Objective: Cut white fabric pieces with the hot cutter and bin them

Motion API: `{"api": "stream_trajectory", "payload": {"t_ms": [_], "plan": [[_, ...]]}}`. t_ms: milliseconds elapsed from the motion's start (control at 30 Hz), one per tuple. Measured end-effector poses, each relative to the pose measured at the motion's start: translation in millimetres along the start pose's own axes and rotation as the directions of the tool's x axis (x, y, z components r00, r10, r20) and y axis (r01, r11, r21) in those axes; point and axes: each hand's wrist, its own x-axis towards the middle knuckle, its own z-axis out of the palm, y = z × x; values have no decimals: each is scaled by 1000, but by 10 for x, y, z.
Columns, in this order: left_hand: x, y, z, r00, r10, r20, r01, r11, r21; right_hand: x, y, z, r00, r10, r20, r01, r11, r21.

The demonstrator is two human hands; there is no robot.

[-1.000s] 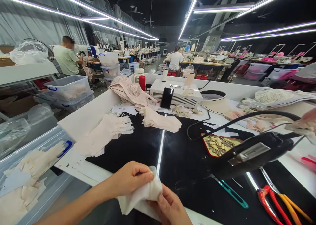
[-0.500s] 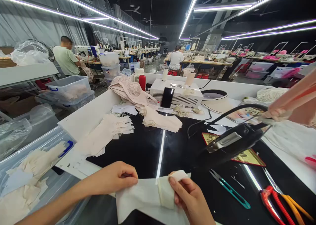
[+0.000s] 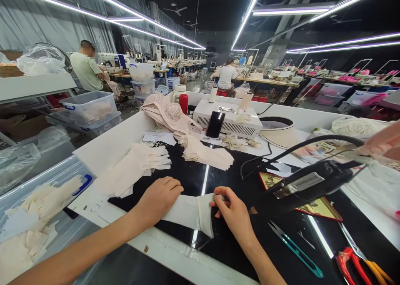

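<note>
Black tabletop (image 3: pixel 233 249) | white cloth (image 3: pixel 185 212) | left grip (image 3: pixel 160 199) at one end | right grip (image 3: pixel 231 210) opposite

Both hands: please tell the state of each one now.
Left hand: over the left end of the pale fabric; grip hidden.
Right hand: curled at the fabric's right edge; grip cannot be told.

Free passage over black tabletop (image 3: pixel 191 181) between hands (image 3: pixel 161 197) and cream fabric stack (image 3: pixel 208 152); black tool (image 3: pixel 325 180) in the way at right.

Head-worn view looks forward and down, close above the worktable (image 3: pixel 225 248).
</note>
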Motion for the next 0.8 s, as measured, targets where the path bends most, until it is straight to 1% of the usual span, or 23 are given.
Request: {"api": "stream_trajectory", "payload": {"t_ms": [33, 67, 100, 133, 167, 233, 267, 300, 333, 400, 467, 533, 567, 600, 667, 700, 733, 767, 800], "plan": [[-10, 45, 55, 992, 120, -49, -120, 993, 5, 1, 6, -18, 999, -38, -27, 37, 999, -25], [-19, 84, 113, 967, 232, -103, -231, 973, 16, -15, 9, -32, 996, -81, -46, 78, 996, -48], [-25, 117, 169, 934, 326, -147, -325, 945, 30, -48, 9, -43, 990, -126, -55, 122, 990, -70], [-24, 141, 220, 905, 387, -176, -386, 922, 41, -98, 6, -50, 984, -172, -51, 167, 982, -87], [-16, 156, 264, 892, 413, -184, -413, 910, 40, -164, 2, -55, 977, -211, -33, 207, 974, -95], [21, 163, 325, 893, 419, -164, -422, 907, 16, -331, -5, -63, 949, -314, 34, 316, 942, -117], [45, 156, 342, 898, 413, -150, -418, 908, -4, -423, -4, -69, 920, -385, 71, 391, 910, -136], [70, 146, 353, 902, 408, -140, -416, 909, -25, -515, 1, -75, 870, -481, 109, 493, 851, -180], [93, 134, 357, 904, 406, -136, -415, 909, -46, -601, 12, -81, 808, -571, 145, 589, 776, -227], [127, 112, 353, 904, 404, -138, -418, 904, -89, -744, 53, -79, 684, -695, 224, 725, 611, -317], [139, 99, 338, 910, 391, -136, -409, 901, -144, -839, 118, -37, 592, -754, 286, 792, 478, -380], [135, 99, 315, 924, 364, -121, -382, 902, -201, -894, 192, 58, 525, -790, 317, 822, 374, -429], [130, 103, 303, 930, 350, -112, -366, 904, -221, -913, 224, 121, 509, -803, 310, 821, 344, -456], [124, 109, 290, 936, 337, -103, -352, 906, -233, -928, 251, 188, 503, -813, 292, 812, 330, -481], [112, 123, 267, 941, 325, -92, -337, 911, -237, -954, 286, 305, 498, -842, 208, 793, 345, -502], [108, 130, 257, 942, 324, -88, -336, 912, -234, -963, 296, 343, 491, -858, 154, 795, 368, -482], [104, 136, 249, 942, 325, -86, -336, 913, -231, -969, 304, 362, 478, -870, 123, 808, 380, -450], [101, 142, 242, 942, 324, -84, -335, 914, -228, -970, 313, 363, 456, -881, 127, 831, 371, -415], [99, 146, 238, 943, 322, -84, -333, 915, -227, -966, 323, 348, 441, -883, 159, 847, 352, -398]]}}
